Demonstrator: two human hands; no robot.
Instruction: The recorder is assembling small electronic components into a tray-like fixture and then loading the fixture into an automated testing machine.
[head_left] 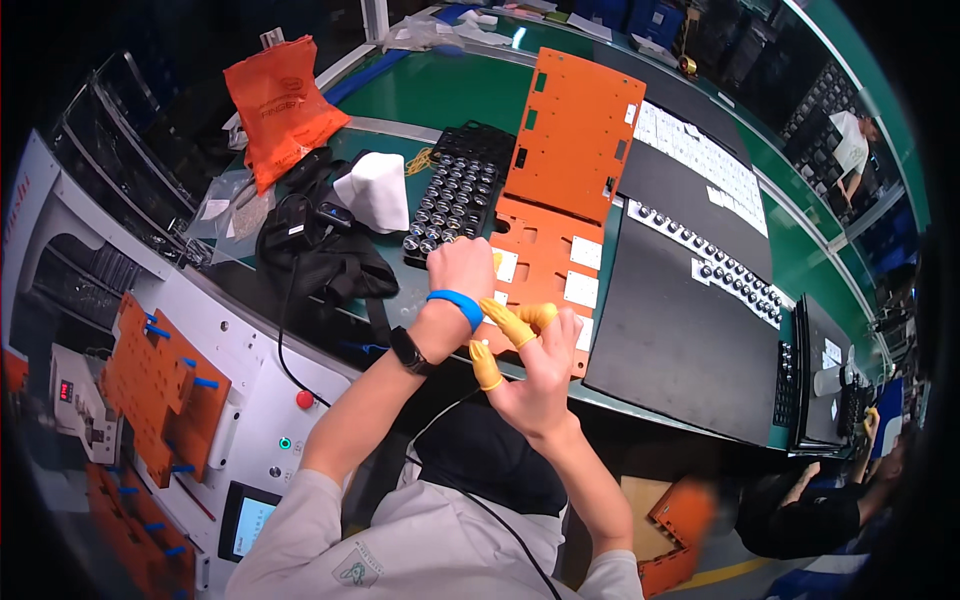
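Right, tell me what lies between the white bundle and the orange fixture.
In the head view, a black tray of round shiny parts sits between the white bundle and the orange fixture, with yellow bands beside the tray.

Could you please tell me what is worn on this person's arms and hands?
The pale sleeves are short. On the left arm are a black watch and, closer to the left hand, a blue wristband; that hand's fingers are mostly hidden. The right hand wears yellow finger covers on at least three digits.
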